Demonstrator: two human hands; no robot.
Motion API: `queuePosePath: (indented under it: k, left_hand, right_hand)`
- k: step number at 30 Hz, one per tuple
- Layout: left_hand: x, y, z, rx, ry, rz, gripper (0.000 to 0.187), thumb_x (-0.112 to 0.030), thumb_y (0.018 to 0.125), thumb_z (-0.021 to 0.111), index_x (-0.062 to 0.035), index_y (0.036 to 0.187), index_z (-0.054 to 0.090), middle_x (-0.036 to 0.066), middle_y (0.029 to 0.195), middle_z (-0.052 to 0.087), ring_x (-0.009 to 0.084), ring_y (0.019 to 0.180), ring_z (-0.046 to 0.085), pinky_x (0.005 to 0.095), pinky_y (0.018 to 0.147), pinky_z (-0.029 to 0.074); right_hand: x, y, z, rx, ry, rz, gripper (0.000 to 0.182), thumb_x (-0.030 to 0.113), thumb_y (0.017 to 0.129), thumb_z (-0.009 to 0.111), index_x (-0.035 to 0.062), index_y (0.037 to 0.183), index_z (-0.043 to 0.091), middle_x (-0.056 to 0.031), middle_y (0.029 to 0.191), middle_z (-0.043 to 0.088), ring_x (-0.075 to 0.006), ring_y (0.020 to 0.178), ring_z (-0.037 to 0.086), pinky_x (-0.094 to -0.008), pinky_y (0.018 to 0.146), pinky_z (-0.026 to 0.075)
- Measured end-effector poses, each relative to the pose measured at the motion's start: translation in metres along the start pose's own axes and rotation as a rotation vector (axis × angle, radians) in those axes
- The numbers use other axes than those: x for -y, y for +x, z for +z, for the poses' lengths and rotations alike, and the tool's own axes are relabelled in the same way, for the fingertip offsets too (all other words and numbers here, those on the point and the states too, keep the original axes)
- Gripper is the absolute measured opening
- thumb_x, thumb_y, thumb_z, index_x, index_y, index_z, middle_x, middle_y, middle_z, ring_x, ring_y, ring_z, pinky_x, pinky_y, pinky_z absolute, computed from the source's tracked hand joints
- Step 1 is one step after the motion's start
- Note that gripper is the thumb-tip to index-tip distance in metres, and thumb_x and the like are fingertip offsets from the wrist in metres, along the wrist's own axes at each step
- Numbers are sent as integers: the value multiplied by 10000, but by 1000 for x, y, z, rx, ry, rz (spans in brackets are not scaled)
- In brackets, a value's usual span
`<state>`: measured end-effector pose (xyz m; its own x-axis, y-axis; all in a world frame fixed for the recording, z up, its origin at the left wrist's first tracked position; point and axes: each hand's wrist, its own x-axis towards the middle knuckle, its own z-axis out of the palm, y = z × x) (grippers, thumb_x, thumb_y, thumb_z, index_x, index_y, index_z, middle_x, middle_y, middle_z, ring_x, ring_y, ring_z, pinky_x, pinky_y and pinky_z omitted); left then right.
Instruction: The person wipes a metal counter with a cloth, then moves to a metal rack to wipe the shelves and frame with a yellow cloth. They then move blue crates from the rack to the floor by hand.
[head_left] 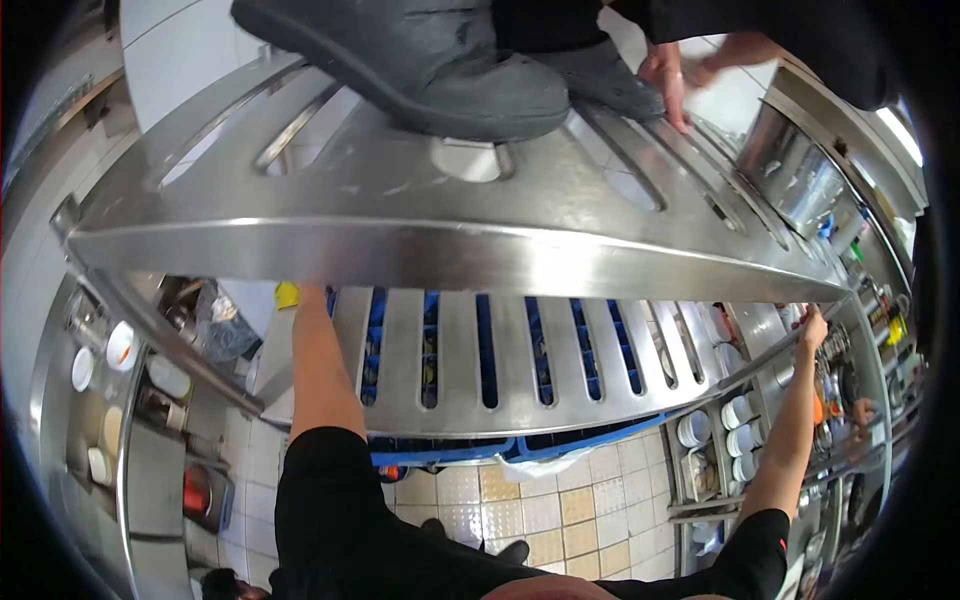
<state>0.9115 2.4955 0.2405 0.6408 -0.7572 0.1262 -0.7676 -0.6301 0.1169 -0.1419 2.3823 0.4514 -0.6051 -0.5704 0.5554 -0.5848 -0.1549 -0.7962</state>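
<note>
In the head view, my left arm reaches under the upper shelf (430, 250) of a slotted steel rack. Its front edge hides most of my left hand (311, 295), fingers included. Beside the wrist shows a piece of something yellow (287, 295); I cannot tell whether the hand holds it. Out to the right, my right hand (815, 326) is closed around the rack's steel post (765, 358), just below the shelf corner. Below lies the slotted lower shelf (458, 350), with blue crates (590, 436) showing through its slots and under its front edge.
Another person's black boots (450, 90) stand on the upper shelf, and that person's hand (668, 80) is down at its surface. A large steel pot (792, 165) is at the back right. Shelves with white containers (740, 410) flank the right; a counter (155, 450) stands left.
</note>
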Motion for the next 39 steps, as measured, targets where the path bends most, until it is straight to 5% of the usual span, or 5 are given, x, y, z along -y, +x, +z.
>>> queuePosePath:
  k: [15, 20, 29, 36, 39]
  left_hand:
    - [-47, -17, 20, 136, -56, 307, 548, -497, 988, 335, -171, 1323, 621, 90, 1461, 513, 263, 1350, 458, 484, 1151, 278]
    - [-20, -105, -3, 68, -114, 428, 450, -393, 998, 385, -179, 1292, 651, -22, 1488, 490, 238, 1379, 414, 449, 1175, 233]
    - [36, -280, -27, -104, -260, 447, 335, -329, 943, 531, -161, 1151, 733, 16, 1333, 634, 237, 1248, 538, 443, 1104, 299]
    - [-9, -352, -29, -242, -245, 257, 311, -306, 925, 575, -118, 1111, 740, 55, 1228, 684, 261, 1170, 569, 442, 1058, 331]
    - [-43, -377, -20, -192, -297, 377, 340, -316, 930, 575, -123, 1171, 718, 58, 1300, 645, 283, 1189, 553, 458, 1063, 329]
  right_hand:
    - [44, -34, 6, -13, 3, 87, 390, 312, 816, 635, -3, 588, 603, -80, 540, 545, -193, 468, 560, -345, 491, 472]
    - [52, -42, 2, 88, -29, 34, 405, 327, 825, 617, 0, 586, 608, -76, 540, 571, -173, 486, 575, -316, 514, 464]
    - [6, -5, 17, 165, -84, -2, 534, 478, 832, 628, -22, 653, 689, -99, 571, 634, -193, 591, 644, -350, 653, 499]
    - [43, -38, 9, 45, -157, 4, 592, 545, 773, 660, -44, 791, 726, -183, 749, 711, -310, 818, 702, -405, 828, 506]
    - [21, -22, 24, 9, -162, 3, 623, 564, 754, 667, -49, 850, 732, -198, 803, 720, -337, 907, 699, -418, 880, 498]
